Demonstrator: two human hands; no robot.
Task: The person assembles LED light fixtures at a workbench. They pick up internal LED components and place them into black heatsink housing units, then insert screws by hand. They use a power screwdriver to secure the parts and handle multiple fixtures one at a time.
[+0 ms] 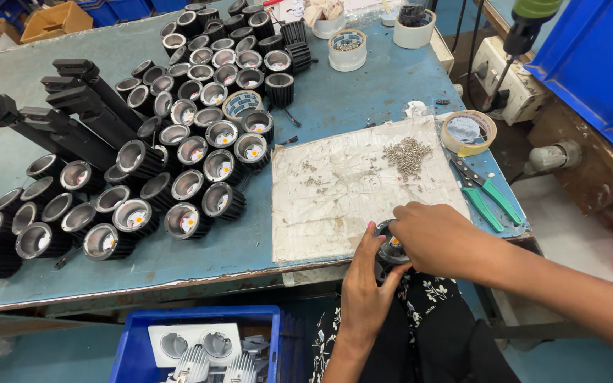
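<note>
Left hand raised from below at the near edge of the worktop, fingers wrapped under a round black lamp housing. Right hand closed over the top of the same housing from the right, covering most of it. Housing held just off the worktop's front edge, above the lap, beside the near corner of a stained white sheet. Small heap of screws lying on the far right part of that sheet. Roll of tape just beyond the sheet's right edge, green-handled pliers near it. Large cluster of black cylindrical lamp housings standing and lying across the left half of the worktop, several with long black track adaptors. Blue crate below the front edge, holding a white moulded tray and finned metal parts.
</note>
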